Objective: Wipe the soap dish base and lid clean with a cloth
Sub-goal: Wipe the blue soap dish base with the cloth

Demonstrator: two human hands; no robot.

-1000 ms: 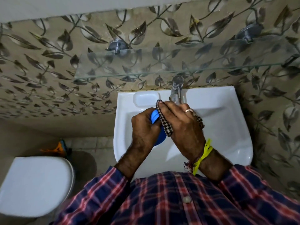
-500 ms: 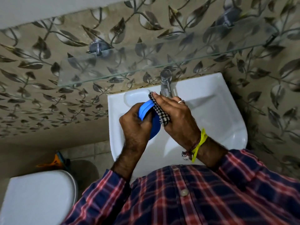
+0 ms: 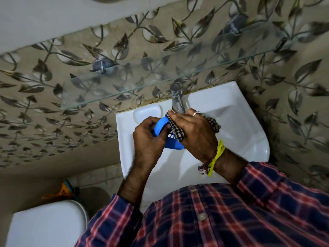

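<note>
My left hand (image 3: 148, 139) grips a blue plastic soap dish (image 3: 161, 127) over the white wash basin (image 3: 240, 132). The dish is tilted on edge, and slots show on its lower blue part (image 3: 173, 144). My right hand (image 3: 194, 132) holds a black-and-white checked cloth (image 3: 175, 130) pressed against the dish's inner face. Part of the cloth sticks out behind the right hand. Both hands hide much of the dish, so I cannot tell whether base and lid are joined.
A chrome tap (image 3: 176, 97) stands just behind my hands. A glass shelf (image 3: 160, 77) juts from the leaf-patterned wall above the basin. A white toilet lid (image 3: 46, 225) lies at the lower left, with an orange and blue brush (image 3: 64, 191) on the floor.
The dish has turned in my left hand, and its slotted part now shows below the cloth. The right hand with the cloth has slid slightly across it. The camera has tilted.
</note>
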